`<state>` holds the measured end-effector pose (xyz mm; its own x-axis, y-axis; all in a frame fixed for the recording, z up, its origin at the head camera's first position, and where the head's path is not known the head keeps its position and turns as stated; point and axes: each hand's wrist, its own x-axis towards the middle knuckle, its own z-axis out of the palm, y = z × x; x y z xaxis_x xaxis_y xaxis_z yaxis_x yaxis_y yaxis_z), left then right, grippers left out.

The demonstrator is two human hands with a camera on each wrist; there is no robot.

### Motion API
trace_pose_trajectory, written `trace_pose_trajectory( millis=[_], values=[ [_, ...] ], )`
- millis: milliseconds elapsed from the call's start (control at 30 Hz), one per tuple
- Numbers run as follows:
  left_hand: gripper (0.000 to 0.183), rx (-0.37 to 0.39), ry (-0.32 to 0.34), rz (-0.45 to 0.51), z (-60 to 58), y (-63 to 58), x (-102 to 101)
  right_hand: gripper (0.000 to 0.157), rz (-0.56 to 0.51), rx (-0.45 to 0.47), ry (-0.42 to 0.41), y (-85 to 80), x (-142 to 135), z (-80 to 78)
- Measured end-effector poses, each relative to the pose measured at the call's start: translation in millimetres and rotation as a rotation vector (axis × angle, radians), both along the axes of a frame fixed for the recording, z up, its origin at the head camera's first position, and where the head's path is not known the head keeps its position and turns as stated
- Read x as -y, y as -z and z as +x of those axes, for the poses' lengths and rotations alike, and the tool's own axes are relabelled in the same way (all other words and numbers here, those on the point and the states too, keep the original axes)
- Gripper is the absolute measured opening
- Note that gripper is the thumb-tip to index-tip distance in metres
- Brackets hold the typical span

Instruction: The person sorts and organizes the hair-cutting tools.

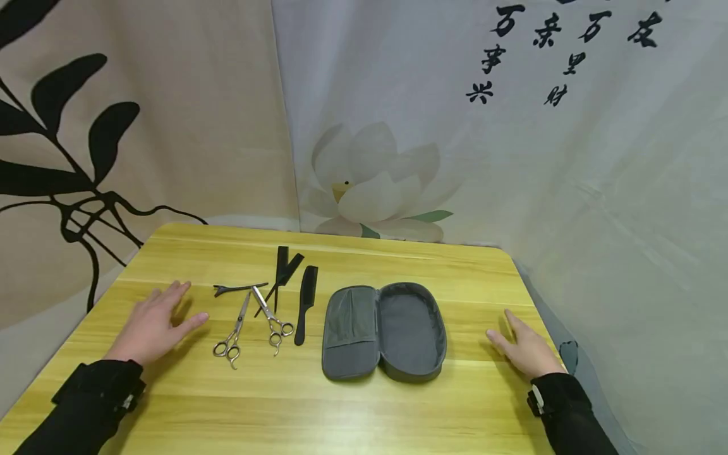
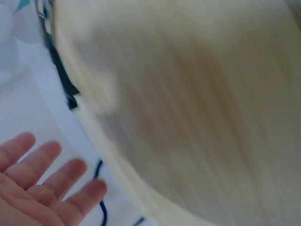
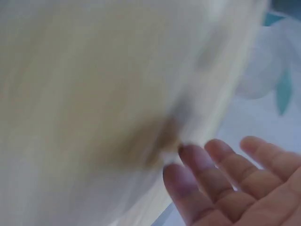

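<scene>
On our table [image 1: 398, 417], an open grey case [image 1: 411, 332] sits between two empty hands.
Our left hand [image 1: 156, 322] and right hand [image 1: 526, 344] have fingers extended, gripping nothing. Left of the case lie two scissors, one pair [image 1: 241, 319] apart from the other [image 1: 270, 313], a handled comb [image 1: 308, 294], two crossed tail combs [image 1: 282, 262] and a clip [image 1: 233, 289]. We could drag several tools at once, since a comb tail crosses the scissor blades; grabbing near the points might prick us.
</scene>
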<state>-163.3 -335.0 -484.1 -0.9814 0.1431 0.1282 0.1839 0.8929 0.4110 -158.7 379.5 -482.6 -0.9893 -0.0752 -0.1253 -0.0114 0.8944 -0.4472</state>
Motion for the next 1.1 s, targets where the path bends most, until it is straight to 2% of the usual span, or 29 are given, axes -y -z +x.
trace_pose_trajectory(
  millis=[133,200,433,567,667,767,867,967,1100],
  values=[
    [0.075,0.023,0.005,0.084,4.2,-4.6,-18,0.080,-0.178,-0.008,0.015,-8.3,22,6.5],
    [0.069,0.007,0.011,0.119,8.1,-7.2,-32,0.078,-0.233,-0.017,0.016,-10.2,35,8.2],
    [0.052,-0.056,0.022,0.251,26.2,-13.9,-95,0.077,-0.307,-0.035,0.052,-4.9,67,13.0],
    [0.048,-0.040,0.022,0.272,37.3,-11.8,-126,0.076,-0.358,-0.021,0.087,3.1,78,17.6],
    [0.049,-0.016,0.034,0.252,40.7,-8.8,-144,0.073,-0.407,0.012,0.107,7.9,82,20.0],
    [0.051,-0.012,0.080,0.181,37.1,-6.1,-159,0.072,-0.432,0.034,0.121,10.9,84,20.9],
    [0.052,-0.037,0.111,0.095,26.9,-4.7,-171,0.075,-0.428,0.038,0.134,12.4,85,20.6],
    [0.052,-0.045,0.109,0.025,10.1,-3.6,-180,0.080,-0.424,0.042,0.138,12.7,85,19.6],
    [0.049,0.015,0.073,-0.053,-16.8,-0.6,-190,0.079,-0.424,0.048,0.140,12.4,85,18.3]
  ],
)
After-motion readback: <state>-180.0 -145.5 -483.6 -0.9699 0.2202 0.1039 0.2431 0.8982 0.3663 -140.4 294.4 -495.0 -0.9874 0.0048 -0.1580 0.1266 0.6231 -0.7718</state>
